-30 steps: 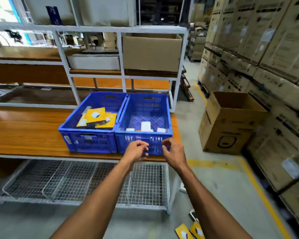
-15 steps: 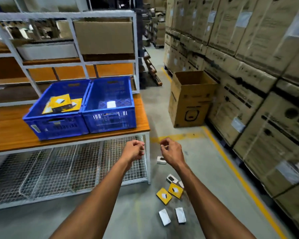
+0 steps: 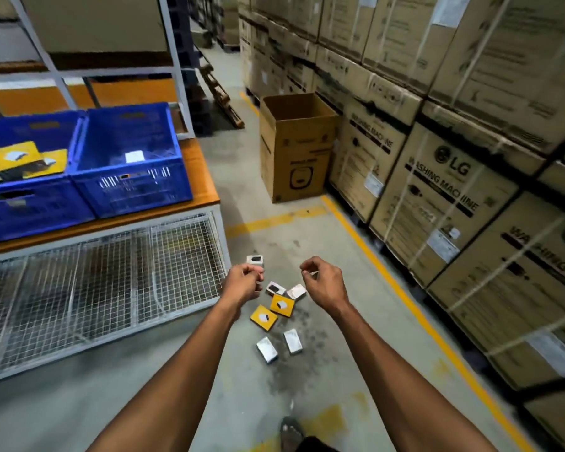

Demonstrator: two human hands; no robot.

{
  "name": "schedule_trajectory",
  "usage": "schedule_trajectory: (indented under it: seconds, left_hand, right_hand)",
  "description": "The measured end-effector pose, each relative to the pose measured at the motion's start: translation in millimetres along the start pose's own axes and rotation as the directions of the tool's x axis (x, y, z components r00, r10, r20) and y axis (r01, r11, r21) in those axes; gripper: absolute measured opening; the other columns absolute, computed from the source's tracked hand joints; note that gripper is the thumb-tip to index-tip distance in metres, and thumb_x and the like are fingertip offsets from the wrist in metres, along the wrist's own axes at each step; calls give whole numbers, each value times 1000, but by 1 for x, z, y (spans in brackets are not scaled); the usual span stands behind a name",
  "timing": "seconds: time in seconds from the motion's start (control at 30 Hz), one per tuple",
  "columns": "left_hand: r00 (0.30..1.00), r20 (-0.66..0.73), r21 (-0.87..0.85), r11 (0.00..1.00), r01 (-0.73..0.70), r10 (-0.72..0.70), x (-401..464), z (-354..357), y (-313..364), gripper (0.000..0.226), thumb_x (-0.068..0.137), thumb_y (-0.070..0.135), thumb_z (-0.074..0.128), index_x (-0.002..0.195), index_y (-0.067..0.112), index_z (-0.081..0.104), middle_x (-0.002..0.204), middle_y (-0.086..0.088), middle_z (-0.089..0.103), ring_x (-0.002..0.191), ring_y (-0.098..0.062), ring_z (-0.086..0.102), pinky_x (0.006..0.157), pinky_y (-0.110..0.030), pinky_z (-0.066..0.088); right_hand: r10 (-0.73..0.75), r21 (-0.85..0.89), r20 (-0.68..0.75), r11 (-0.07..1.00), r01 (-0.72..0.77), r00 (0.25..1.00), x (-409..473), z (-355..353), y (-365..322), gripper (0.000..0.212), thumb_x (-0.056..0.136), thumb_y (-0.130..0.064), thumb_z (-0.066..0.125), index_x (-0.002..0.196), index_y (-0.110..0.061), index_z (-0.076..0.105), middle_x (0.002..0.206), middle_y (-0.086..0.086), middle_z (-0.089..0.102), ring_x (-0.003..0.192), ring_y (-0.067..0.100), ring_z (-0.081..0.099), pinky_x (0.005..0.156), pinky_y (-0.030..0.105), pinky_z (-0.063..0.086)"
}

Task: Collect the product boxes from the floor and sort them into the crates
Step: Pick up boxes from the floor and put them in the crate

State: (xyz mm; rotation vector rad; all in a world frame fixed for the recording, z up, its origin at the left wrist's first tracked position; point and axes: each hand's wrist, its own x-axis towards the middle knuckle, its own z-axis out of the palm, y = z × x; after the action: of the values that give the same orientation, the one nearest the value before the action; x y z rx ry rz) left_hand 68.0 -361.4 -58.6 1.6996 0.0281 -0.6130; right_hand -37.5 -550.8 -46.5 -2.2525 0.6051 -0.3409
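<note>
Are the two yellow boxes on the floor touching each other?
Touching. The head view shows the upper yellow box and the lower yellow box meeting at their near corners, with no floor visible between them there.

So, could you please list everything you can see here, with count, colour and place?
Small yellow product boxes: two on the floor, more in the left crate.
Small white product boxes: five on the floor, near the yellow ones.
Blue plastic crates: two, side by side on the wooden table.
Wooden table: one, orange-brown, left, with a wire mesh shelf beneath.
Open cardboard carton: one, brown, on the floor by the stacks.
Stacked washing machine cartons: many, brown, along the right.
Left hand: loosely curled, empty, above the floor boxes.
Right hand: loosely curled, empty.
</note>
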Motion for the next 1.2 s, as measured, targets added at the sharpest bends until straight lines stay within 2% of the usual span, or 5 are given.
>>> schedule_trajectory:
  seconds: [0.43,0.63,0.77,0.97,1.2]
  left_hand:
    - [994,-104,149,988,43,-27,28,117,-13,27,99,2,47,91,15,70,78,-5,68,64,-23,59,62,-32,46]
    - [981,-191,405,913,39,43,69,163,-34,17,98,14,60,90,24,70,93,-2,75,85,-24,70,80,-35,57]
    - [983,-183,520,852,67,34,100,179,-71,18,97,15,59,99,29,70,98,-2,76,92,-22,68,77,-26,47]
    - [978,-200,536,829,157,-56,159,190,-162,19,99,16,56,105,24,72,105,-4,74,98,-26,67,84,-30,52]
    - [972,-198,565,796,216,-124,248,199,-330,19,97,14,55,104,25,68,92,-2,70,91,-28,67,81,-32,52]
  right_hand:
    - [-29,-21,142,999,32,990,63,-52,104,13,89,-19,67,99,-26,73,92,-8,74,77,14,69,80,36,60]
    - [-77,-59,253,994,94,965,124,-42,182,16,86,-27,60,99,-29,70,95,-9,73,81,16,70,78,38,59]
    - [-43,-87,336,993,76,941,144,-8,229,20,86,-27,57,101,-30,69,99,-7,74,83,18,70,77,38,59]
    - [7,-89,417,996,33,909,149,78,299,21,87,-23,57,103,-28,69,99,-10,74,84,15,69,79,35,59]
    - [-2,-112,468,992,61,884,150,212,418,22,87,-16,59,102,-27,70,98,-10,73,90,15,68,78,31,56]
